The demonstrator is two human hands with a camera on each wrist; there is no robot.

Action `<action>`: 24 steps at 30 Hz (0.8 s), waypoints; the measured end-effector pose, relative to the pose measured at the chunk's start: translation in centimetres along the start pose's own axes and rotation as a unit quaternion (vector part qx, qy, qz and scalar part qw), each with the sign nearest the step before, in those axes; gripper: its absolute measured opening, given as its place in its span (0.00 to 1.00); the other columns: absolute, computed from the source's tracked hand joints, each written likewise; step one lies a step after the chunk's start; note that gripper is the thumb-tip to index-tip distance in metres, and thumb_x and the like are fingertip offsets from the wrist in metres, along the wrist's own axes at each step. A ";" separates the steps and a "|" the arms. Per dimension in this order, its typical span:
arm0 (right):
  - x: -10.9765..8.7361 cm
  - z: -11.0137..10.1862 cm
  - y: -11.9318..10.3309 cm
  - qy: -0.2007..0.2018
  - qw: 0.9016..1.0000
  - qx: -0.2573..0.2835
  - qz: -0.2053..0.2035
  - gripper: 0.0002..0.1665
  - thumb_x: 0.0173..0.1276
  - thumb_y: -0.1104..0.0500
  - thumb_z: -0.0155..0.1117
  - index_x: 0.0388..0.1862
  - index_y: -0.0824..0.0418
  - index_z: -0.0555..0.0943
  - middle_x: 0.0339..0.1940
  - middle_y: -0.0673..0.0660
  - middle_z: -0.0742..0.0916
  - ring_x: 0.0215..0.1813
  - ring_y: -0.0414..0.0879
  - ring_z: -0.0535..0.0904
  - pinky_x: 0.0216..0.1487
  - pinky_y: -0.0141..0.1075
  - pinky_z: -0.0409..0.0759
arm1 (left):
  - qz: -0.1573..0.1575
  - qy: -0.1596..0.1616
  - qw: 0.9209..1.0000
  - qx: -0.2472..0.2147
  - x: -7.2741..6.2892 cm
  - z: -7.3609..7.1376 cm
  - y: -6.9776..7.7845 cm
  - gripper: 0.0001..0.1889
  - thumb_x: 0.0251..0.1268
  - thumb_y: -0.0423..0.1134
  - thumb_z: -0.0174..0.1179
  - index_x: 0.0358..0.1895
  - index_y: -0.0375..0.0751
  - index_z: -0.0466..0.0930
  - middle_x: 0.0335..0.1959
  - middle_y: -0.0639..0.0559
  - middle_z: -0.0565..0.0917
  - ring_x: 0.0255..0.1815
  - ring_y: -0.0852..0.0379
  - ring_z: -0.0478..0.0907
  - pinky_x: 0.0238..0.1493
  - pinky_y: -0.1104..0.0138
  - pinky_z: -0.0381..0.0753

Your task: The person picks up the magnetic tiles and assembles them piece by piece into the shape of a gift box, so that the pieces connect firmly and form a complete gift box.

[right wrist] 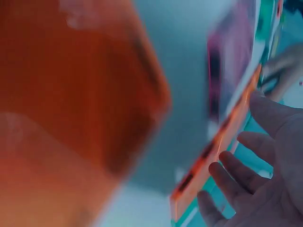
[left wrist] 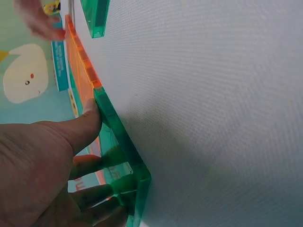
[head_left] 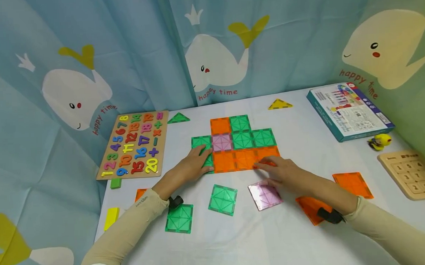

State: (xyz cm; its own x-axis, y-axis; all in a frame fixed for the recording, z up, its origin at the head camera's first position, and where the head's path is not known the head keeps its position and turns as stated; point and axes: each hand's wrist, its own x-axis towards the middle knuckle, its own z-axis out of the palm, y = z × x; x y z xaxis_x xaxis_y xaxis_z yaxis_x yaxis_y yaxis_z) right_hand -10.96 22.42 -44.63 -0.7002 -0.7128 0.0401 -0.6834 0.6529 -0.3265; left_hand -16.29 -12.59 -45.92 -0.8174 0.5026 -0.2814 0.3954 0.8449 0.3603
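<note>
Several translucent magnetic tiles lie joined flat: green (head_left: 243, 140), pink (head_left: 222, 142) and a front row of orange (head_left: 245, 160). My left hand (head_left: 190, 165) rests at the left end of this group, its thumb on the near edge of a green tile (left wrist: 124, 137) and its other fingers spread over the green. My right hand (head_left: 289, 175) is at the right end of the orange row, fingers loosely bent and holding nothing; whether the fingertips touch it I cannot tell. A loose pink tile (head_left: 264, 197) lies just below that hand, a loose green tile (head_left: 223, 200) left of it.
Another green tile (head_left: 179, 219) and orange tiles (head_left: 352, 185) lie around the forearms. A number board (head_left: 105, 168) stands left; a box (head_left: 350, 110), a yellow toy (head_left: 380, 141) and a wooden number puzzle (head_left: 410, 175) are right. Green (head_left: 178, 117) and yellow triangles (head_left: 280, 104) lie behind.
</note>
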 end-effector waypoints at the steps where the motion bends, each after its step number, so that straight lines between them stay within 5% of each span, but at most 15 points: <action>1: -0.6 0.3 -0.4 -0.004 1.000 -0.008 -0.003 0.36 0.72 0.56 0.75 0.76 0.62 0.76 0.69 0.66 0.80 0.68 0.61 0.77 0.60 0.62 0.80 | -0.001 0.000 1.000 0.001 0.0 0.0 0.0 0.40 0.82 0.55 0.55 0.86 0.43 0.53 0.87 0.36 0.49 0.87 0.39 0.49 0.81 0.46 0.63; 6: -2.7 0.8 -2.4 -0.030 0.999 -0.019 0.009 0.42 0.70 0.54 0.75 0.81 0.56 0.71 0.80 0.64 0.72 0.79 0.63 0.68 0.66 0.68 0.73 | -0.002 -0.002 1.000 0.001 -0.1 -0.1 0.0 0.39 0.82 0.54 0.56 0.86 0.42 0.53 0.87 0.36 0.48 0.87 0.38 0.48 0.81 0.46 0.62; 14: -3.5 2.0 -3.2 -0.067 0.996 0.042 0.030 0.39 0.76 0.48 0.67 0.83 0.51 0.69 0.84 0.59 0.68 0.85 0.68 0.55 0.77 0.73 0.53 | -0.008 -0.004 1.000 0.002 -0.1 0.0 -0.1 0.39 0.82 0.55 0.55 0.86 0.43 0.53 0.87 0.37 0.48 0.87 0.39 0.47 0.81 0.46 0.62; 24: -1.4 2.7 -3.1 -0.028 0.999 -0.027 0.003 0.40 0.74 0.49 0.69 0.81 0.57 0.70 0.83 0.64 0.68 0.82 0.70 0.61 0.74 0.74 0.61 | -0.002 -0.003 1.000 -0.001 0.0 0.0 0.0 0.39 0.82 0.55 0.55 0.86 0.43 0.53 0.87 0.36 0.48 0.87 0.39 0.48 0.81 0.46 0.62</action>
State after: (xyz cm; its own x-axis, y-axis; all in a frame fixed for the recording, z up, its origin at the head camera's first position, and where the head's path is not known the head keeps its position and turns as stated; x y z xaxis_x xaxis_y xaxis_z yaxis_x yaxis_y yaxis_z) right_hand -7.29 20.66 -46.18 -0.6925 -0.7213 -0.0154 -0.6905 0.6688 -0.2756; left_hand -16.31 -12.60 -45.98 -0.8159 0.5009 -0.2887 0.3922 0.8464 0.3603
